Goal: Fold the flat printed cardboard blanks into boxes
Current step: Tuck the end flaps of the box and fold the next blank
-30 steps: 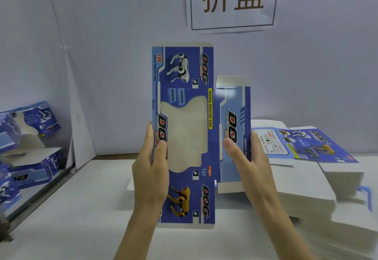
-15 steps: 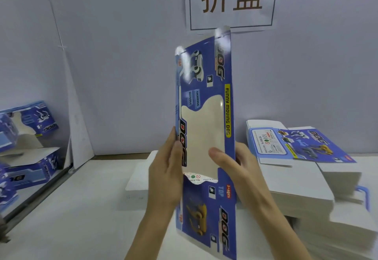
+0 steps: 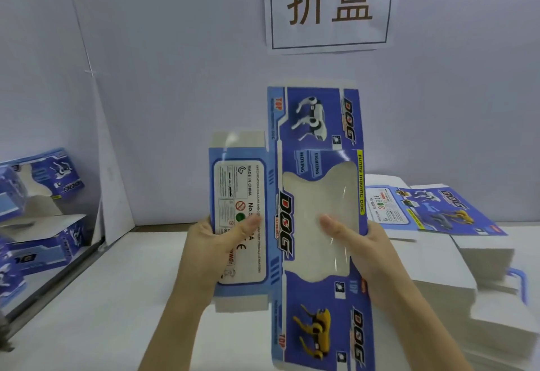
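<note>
Your left hand (image 3: 217,249) pinches the pale side panel, thumb on its print; your right hand (image 3: 366,249) grips the blank (image 3: 318,224) by its window edge, upright between them above the table (image 3: 96,297). Beyond right, the stack of blanks (image 3: 455,256).

One head-worn camera looks forward and slightly down, close over the white table (image 3: 122,297), facing the wall (image 3: 175,78).

Blue printed cardboard blank (image 3: 318,218) standing upright between two hands above the white table (image 3: 96,306).
Stack of flat blanks (image 3: 432,242) lying right; folded boxes (image 3: 43,195) sitting far left; wall sign (image 3: 330,5) hanging behind.
</note>
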